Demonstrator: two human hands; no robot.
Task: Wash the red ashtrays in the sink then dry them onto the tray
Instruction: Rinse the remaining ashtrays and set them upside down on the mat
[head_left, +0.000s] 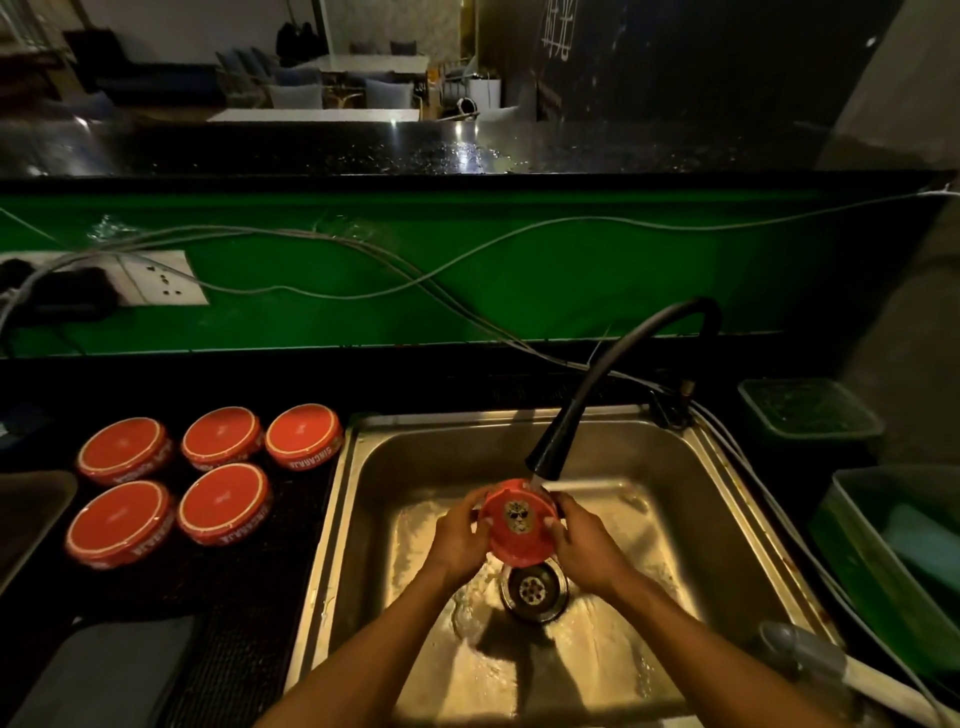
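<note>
Both forearms reach in from six o'clock; left hand (457, 535) and right hand (584, 540) face each other, fingers curled, gripping.

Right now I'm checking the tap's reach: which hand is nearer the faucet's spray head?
Right. The right hand grips the ashtray at its right rim, just below the spray head. The left hand grips the opposite rim, farther to the left.

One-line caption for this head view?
Both hands, left hand and right hand, hold a red ashtray under the running tap; five ashtrays sit beside the sink.
</note>
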